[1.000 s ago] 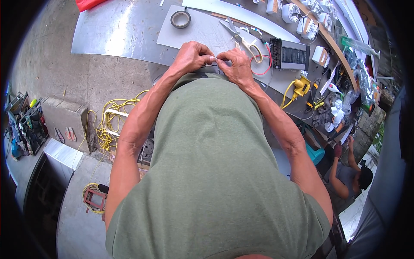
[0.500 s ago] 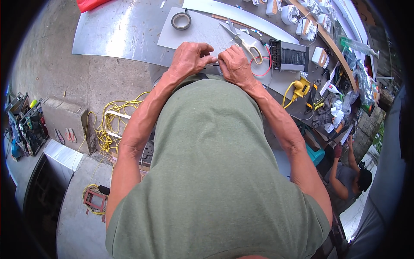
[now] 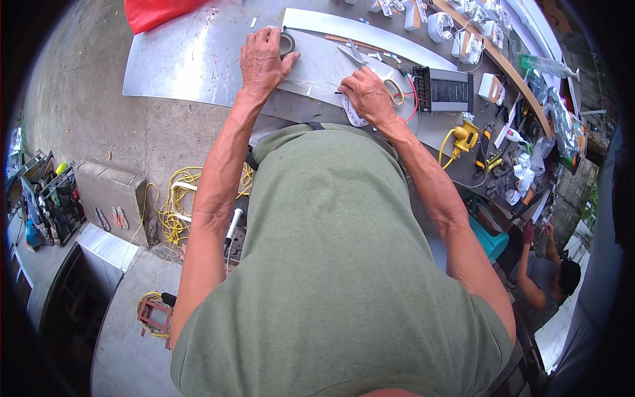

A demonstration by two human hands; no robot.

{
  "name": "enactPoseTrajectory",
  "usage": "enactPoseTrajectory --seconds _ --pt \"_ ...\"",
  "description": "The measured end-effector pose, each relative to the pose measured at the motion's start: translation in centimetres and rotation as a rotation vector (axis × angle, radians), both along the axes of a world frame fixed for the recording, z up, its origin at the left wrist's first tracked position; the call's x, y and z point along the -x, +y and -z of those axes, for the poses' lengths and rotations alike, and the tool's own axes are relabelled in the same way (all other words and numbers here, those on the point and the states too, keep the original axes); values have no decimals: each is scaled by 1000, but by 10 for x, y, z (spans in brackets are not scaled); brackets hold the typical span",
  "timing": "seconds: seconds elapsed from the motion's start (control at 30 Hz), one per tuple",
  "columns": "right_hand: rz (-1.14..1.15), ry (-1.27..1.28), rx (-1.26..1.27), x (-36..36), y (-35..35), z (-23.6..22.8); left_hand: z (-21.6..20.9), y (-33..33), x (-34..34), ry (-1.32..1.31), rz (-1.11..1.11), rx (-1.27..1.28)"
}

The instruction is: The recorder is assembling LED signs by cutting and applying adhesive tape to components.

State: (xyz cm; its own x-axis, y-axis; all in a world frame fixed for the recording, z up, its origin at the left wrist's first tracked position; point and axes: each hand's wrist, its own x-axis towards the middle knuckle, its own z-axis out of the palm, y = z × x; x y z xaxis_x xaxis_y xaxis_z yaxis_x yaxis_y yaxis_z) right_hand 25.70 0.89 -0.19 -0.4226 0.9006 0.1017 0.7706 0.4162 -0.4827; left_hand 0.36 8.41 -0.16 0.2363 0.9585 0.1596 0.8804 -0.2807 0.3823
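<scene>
My left hand (image 3: 264, 61) is over the roll of dark tape (image 3: 287, 44) on the table, its fingers and thumb curled about the roll's left side. Part of the roll is hidden by the hand. My right hand (image 3: 369, 96) is closed, fingertips pinched on a thin white wire (image 3: 317, 83) that stretches left across the grey sheet. Beneath these fingers a small white plastic fitting (image 3: 353, 112) shows in part at the table's near edge. Scissors with pale handles (image 3: 395, 92) lie just beyond the right hand, blades pointing away to the left.
A black and grey power unit (image 3: 444, 90) with a red wire stands right of the scissors. Beyond are white fittings (image 3: 440, 28) and a wooden strip (image 3: 516, 69). A yellow power tool (image 3: 465, 135) lies near the right edge. Another person (image 3: 546, 281) works at lower right.
My left hand has moved away from the right hand, up and left onto the tape roll. My right hand has shifted slightly right, and the white fitting now shows below it.
</scene>
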Motion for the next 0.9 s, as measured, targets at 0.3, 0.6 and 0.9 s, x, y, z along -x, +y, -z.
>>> enactPoseTrajectory --seconds 0.3,0.6,0.9 --pt "134 194 261 -13 7 -22 -22 -2 7 -372 -17 215" --pt "58 146 117 -10 10 -22 -65 -34 9 -1148 -52 612" --pt "265 703 484 6 23 -71 -90 -60 15 -1328 64 773"
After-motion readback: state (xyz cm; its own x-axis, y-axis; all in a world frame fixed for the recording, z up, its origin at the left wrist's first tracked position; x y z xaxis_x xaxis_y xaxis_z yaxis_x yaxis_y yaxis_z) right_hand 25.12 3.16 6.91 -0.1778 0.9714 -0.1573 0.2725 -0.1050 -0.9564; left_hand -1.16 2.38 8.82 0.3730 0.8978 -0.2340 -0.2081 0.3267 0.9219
